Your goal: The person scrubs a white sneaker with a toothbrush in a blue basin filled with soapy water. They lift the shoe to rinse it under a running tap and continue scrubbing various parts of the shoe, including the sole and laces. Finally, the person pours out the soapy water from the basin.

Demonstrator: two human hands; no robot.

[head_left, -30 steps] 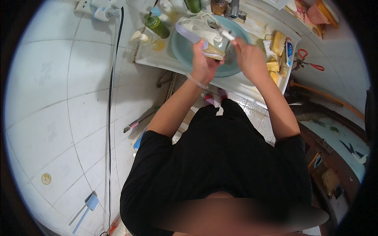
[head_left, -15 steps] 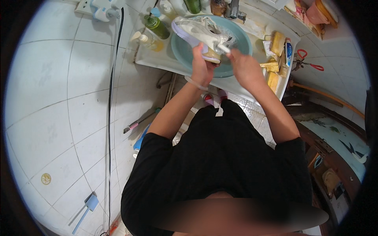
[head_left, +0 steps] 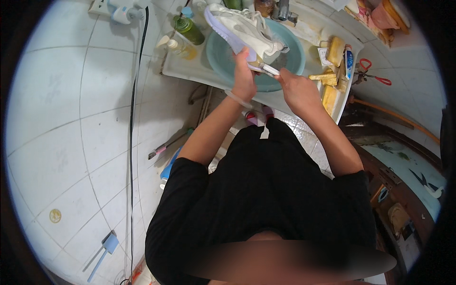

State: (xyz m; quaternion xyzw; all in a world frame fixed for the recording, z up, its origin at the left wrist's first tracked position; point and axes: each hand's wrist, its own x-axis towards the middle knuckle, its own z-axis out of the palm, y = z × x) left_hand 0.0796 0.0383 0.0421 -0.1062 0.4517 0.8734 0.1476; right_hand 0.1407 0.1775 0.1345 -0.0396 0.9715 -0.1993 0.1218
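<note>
Over the teal basin [head_left: 297,54] I see a white sneaker [head_left: 248,29] with a lavender sole, tilted with its toe toward the far left. My left hand [head_left: 244,80] is closed round its heel end, thumb on the sole's side. A white-handled brush [head_left: 270,70] is pinched in my right hand [head_left: 300,91], its head end against the heel of the sole. The brush's bristles are too small to make out. Water appears in the basin beneath the shoe, mostly hidden by it.
The basin stands in a white sink [head_left: 183,72] below a tap [head_left: 284,12]. Green bottle [head_left: 189,31] and pump bottle [head_left: 179,49] stand at left. Yellow bars [head_left: 335,52], a toothpaste tube [head_left: 348,61] and red-handled scissors [head_left: 373,76] are at right. A black cable [head_left: 132,104] hangs along the tiled wall.
The sneaker has shifted slightly up and left, turning so more of its upper shows. My right hand has lowered, bringing the brush from near the shoe's opening to the heel of the sole.
</note>
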